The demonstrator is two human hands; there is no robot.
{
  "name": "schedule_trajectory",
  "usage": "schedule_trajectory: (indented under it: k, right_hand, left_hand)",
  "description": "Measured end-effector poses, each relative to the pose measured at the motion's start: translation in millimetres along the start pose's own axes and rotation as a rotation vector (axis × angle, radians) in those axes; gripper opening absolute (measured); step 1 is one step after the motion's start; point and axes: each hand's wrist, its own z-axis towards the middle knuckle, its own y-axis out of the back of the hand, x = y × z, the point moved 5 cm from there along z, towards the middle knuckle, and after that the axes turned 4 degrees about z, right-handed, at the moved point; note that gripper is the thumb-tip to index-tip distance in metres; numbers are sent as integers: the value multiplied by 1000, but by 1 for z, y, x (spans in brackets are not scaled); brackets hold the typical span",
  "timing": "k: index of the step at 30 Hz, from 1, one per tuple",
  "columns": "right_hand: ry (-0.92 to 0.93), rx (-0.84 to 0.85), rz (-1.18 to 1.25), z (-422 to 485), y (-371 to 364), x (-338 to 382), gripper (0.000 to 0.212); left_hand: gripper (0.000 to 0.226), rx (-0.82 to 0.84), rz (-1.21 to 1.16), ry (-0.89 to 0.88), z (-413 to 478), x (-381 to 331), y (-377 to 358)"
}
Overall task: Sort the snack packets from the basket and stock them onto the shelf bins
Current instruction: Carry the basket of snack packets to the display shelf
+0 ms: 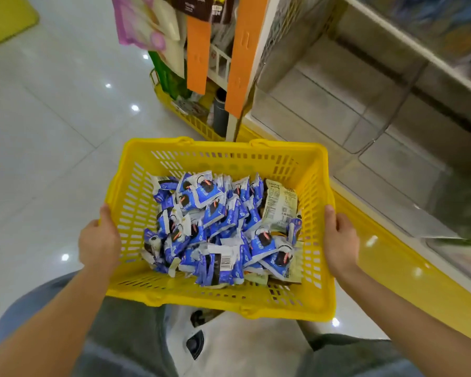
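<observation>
A yellow slotted plastic basket (136, 202) hangs in front of me above the floor, held level. My left hand (99, 240) grips its left rim with the thumb over the edge. My right hand (340, 239) grips the right rim the same way. Inside lies a heap of several small blue-and-white snack packets (210, 229). A larger cream packet (282, 206) with printed text lies among them at the right. Clear shelf bins (351, 110) stand at the upper right and look bare.
A yellow shelf base (408, 257) runs along the right. Ahead, orange strips (245, 55) hang on a rack above a second yellow basket (191, 118) with goods. Pink and cream bags (144, 23) hang at the top. Glossy white floor tiles (52, 118) spread to the left.
</observation>
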Motion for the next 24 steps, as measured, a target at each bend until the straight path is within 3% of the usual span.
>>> schedule_trajectory:
  k: [12,24]
  right_hand:
    - [68,88,-95,28,-97,-37,37]
    - [153,167,-219,57,-157,-83,46]
  left_hand:
    - [64,-44,-100,-20,33,42,-28]
    - [59,-47,-70,0,56,91,-81]
